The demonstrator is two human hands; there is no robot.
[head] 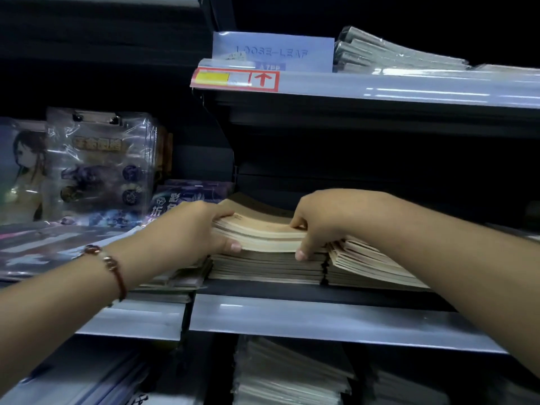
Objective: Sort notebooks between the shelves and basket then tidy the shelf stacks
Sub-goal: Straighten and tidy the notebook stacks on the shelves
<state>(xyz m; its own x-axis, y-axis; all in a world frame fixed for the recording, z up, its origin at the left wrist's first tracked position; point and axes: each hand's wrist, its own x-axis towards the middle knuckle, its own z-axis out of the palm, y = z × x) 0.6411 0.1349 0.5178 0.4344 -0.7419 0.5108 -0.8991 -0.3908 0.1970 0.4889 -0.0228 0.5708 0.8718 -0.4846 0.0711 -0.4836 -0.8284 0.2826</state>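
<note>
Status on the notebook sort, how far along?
Done: a stack of tan paper-cover notebooks already lies on the middle shelf.
In hand: left hand and right hand grip a thinner bundle of notebooks on top of it.
Left: the neighbouring slanted stack looks untidy. No basket in view.

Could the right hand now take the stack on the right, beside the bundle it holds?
Probably yes: the right stack lies open just under the right hand, but that hand must first release the bundle.
</note>
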